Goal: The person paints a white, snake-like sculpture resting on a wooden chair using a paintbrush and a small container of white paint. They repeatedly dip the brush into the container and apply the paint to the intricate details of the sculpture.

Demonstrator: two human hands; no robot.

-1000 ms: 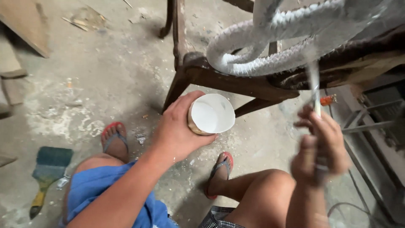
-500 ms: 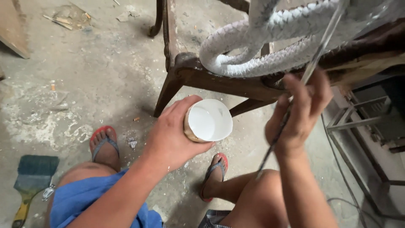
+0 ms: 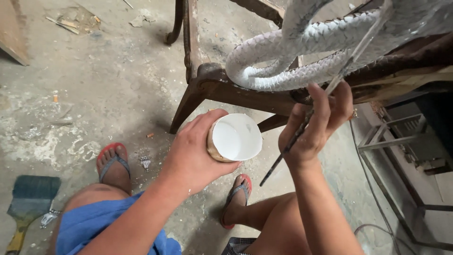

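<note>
Here, my left hand [image 3: 191, 158] grips a small round cup [image 3: 234, 138], tilted so its mouth faces me; the inside is coated white and holds white paint, the outer wall tan. My right hand [image 3: 314, 130] is closed around a thin dark brush [image 3: 302, 130], whose handle slants down past my wrist while its upper end rises to the carved snake [image 3: 302, 47]. This scaled white coil rests on a dark wooden frame [image 3: 207, 85]. On the concrete floor [image 3: 94, 85], lower left, lies a broad paintbrush [image 3: 28, 198].
</note>
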